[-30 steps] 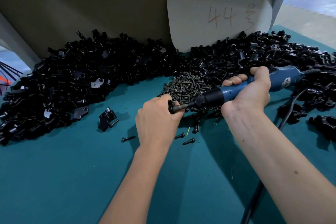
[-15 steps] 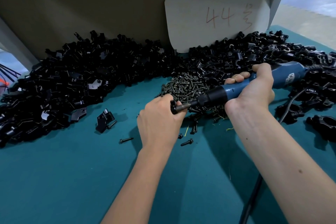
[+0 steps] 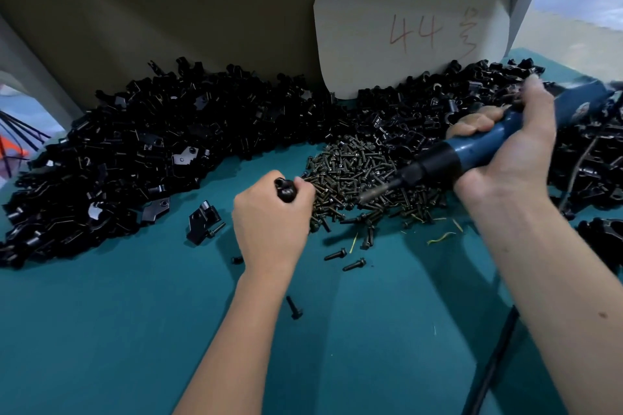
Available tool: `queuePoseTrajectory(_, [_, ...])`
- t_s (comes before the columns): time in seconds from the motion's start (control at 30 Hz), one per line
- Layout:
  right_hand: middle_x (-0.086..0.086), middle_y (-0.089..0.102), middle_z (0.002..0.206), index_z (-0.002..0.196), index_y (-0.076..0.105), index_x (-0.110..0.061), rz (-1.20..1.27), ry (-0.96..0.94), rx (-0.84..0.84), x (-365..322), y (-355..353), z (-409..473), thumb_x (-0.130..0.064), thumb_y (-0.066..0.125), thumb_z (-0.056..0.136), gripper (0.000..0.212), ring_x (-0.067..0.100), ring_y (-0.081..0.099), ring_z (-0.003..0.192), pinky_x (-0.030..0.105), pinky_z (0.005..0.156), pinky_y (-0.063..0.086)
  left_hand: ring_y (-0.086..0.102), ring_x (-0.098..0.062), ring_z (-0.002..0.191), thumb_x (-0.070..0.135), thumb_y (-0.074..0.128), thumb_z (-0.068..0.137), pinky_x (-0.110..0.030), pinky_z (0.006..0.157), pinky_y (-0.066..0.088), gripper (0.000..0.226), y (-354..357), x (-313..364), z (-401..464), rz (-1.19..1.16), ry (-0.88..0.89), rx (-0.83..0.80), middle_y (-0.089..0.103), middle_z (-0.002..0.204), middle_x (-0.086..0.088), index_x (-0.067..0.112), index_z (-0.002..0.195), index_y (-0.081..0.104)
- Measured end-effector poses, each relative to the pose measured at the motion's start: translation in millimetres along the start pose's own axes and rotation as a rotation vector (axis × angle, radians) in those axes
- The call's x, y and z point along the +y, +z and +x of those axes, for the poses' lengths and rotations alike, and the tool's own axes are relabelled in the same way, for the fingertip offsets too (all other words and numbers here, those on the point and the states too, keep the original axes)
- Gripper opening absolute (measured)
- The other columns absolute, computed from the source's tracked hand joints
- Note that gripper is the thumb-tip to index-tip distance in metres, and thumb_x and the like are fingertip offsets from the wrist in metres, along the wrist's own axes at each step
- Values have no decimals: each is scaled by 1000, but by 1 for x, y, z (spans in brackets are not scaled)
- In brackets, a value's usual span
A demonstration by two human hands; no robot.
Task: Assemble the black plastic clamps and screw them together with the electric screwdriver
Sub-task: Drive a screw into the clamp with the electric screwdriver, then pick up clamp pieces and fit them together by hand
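My left hand [image 3: 269, 222] grips a black plastic clamp [image 3: 286, 190], whose top shows between thumb and fingers. My right hand [image 3: 509, 152] holds the blue electric screwdriver [image 3: 478, 148]; its bit tip [image 3: 367, 195] hangs over the pile of dark screws [image 3: 364, 175], apart from the clamp. A long heap of black clamp parts [image 3: 141, 158] runs along the back of the teal table [image 3: 101, 330]. More clamp parts [image 3: 421, 111] lie behind the screws.
A loose clamp piece [image 3: 201, 221] lies left of my left hand. Several stray screws [image 3: 353, 264] lie on the table, one [image 3: 294, 307] near my left forearm. The screwdriver cord [image 3: 488, 371] runs down at the right. A white card marked 44 [image 3: 411, 27] leans on the back wall.
The screwdriver has pulled back to the right, its bit off the clamp and now over the screw pile. My left hand has shifted slightly left with the clamp.
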State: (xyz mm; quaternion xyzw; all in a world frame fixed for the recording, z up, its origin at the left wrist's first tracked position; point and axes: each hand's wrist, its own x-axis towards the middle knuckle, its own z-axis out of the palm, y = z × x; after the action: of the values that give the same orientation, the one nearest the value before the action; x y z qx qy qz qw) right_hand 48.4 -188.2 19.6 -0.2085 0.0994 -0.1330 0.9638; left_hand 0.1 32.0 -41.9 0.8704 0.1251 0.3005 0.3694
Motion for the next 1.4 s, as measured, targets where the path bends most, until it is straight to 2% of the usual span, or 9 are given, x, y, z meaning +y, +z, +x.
queuePoseTrajectory(0.17, [1, 59, 77, 109, 54, -13, -372, 76, 5, 9, -11, 5, -35, 82, 88, 41, 12, 58, 56, 31, 59, 55, 23, -16, 51, 37, 56, 95, -34, 49, 18, 46, 2, 2, 1, -710, -275, -171, 26, 61, -9, 9, 68, 31])
queuePoseTrajectory(0.27, [11, 57, 105, 138, 44, -8, -544, 127, -47, 28, -15, 3, -11, 77, 86, 62, 16, 65, 66, 37, 66, 60, 26, -13, 45, 40, 49, 90, -24, 41, 20, 32, 5, 8, 0, -929, -411, -267, 33, 59, -8, 13, 77, 37])
queuePoseTrajectory(0.5, [16, 66, 120, 130, 51, -11, -853, 83, -274, 47, -23, -4, 0, 74, 91, 46, 29, 79, 86, 42, 79, 64, 30, -11, 46, 31, 32, 111, -20, 36, 23, 22, 12, 5, 5, -1251, -591, -398, 42, 62, -3, 13, 98, 38])
queuePoseTrajectory(0.7, [-7, 73, 110, 118, 63, -27, -1262, -115, -270, 50, -30, -2, -36, 86, 84, 43, 7, 71, 95, 28, 80, 55, 32, -11, 45, 44, 34, 112, -20, 37, 25, 30, 18, 4, 3, -1200, -596, -385, 47, 61, -1, 16, 99, 34])
queuePoseTrajectory(0.87, [1, 68, 107, 113, 60, -21, -1387, -109, -183, 52, -36, 2, -44, 87, 82, 47, 18, 68, 93, 34, 75, 56, 37, -12, 46, 50, 40, 110, -21, 39, 28, 36, 20, 5, 0, -1079, -517, -386, 54, 62, -2, 16, 96, 36])
queuePoseTrajectory(0.97, [-5, 59, 106, 112, 54, -23, -1583, -321, -150, 50, -32, 1, -47, 89, 76, 56, 12, 60, 90, 22, 69, 45, 41, -12, 46, 52, 43, 108, -22, 39, 30, 38, 20, 6, 0, -1026, -483, -349, 57, 63, -2, 17, 95, 40])
queuePoseTrajectory(1.07, [-6, 64, 84, 96, 60, -24, -1545, -533, -292, 44, -25, -4, -36, 86, 84, 31, 7, 59, 74, 18, 63, 44, 52, -15, 52, 55, 46, 103, -25, 42, 39, 33, 16, 13, -2, -884, -353, -325, 68, 70, -3, 27, 87, 47])
queuePoseTrajectory(1.2, [-7, 71, 70, 81, 69, -22, -1450, -305, -693, 40, -11, -13, -41, 68, 100, 27, 6, 62, 62, 22, 61, 48, 62, -11, 63, 51, 63, 94, -25, 52, 49, 28, 10, 31, -7, -738, -132, -286, 70, 72, 7, 26, 87, 51])
queuePoseTrajectory(1.4, [23, 67, 82, 96, 75, -17, -1402, -10, -781, 6, 2, -12, -48, 56, 105, 37, 20, 58, 59, 29, 43, 47, 53, -6, 61, 33, 86, 80, -15, 53, 36, 39, 12, 66, -12, -238, 269, -201, 60, 70, 18, 29, 76, 47])
